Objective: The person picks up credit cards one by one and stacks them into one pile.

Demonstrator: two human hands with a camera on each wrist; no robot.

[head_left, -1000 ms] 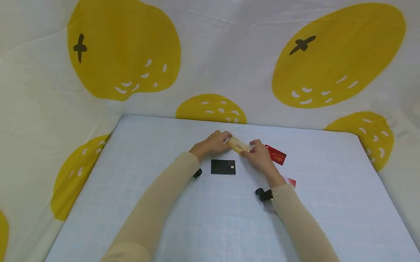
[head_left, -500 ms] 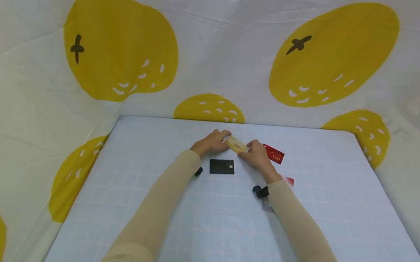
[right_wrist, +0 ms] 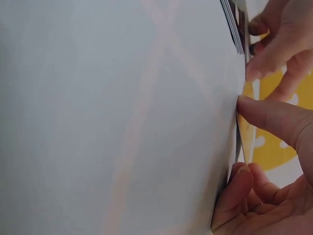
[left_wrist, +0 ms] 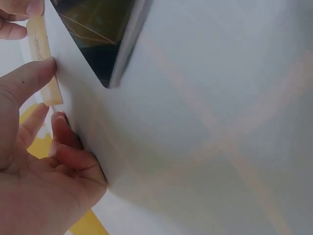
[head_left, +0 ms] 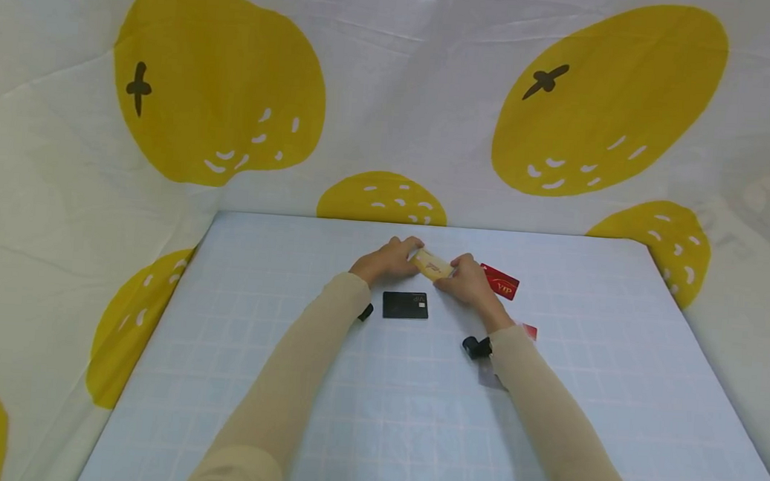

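Observation:
A gold card [head_left: 433, 265] with dark lettering is held between both hands near the back of the table, slightly tilted. My left hand [head_left: 390, 259] pinches its left end between thumb and finger. At the other end my right hand [head_left: 468, 283] grips it with thumb and fingers. The left wrist view shows the gold card [left_wrist: 40, 46] narrow and at a slant, the left thumb [left_wrist: 36, 78] pressed on its face. In the right wrist view the gold card [right_wrist: 248, 129] appears almost edge-on beside the right thumb [right_wrist: 264, 110].
A black VIP card [head_left: 405, 306] lies just in front of the hands. To the right lies a red VIP card [head_left: 501, 283], partly behind the right hand. Another reddish card [head_left: 530, 331] is mostly hidden by the right forearm. A patterned cloth [head_left: 408, 108] rises behind the table.
The head view has shifted slightly. Both hands keep hold of the gold card and have hardly moved, the right hand edging a little left.

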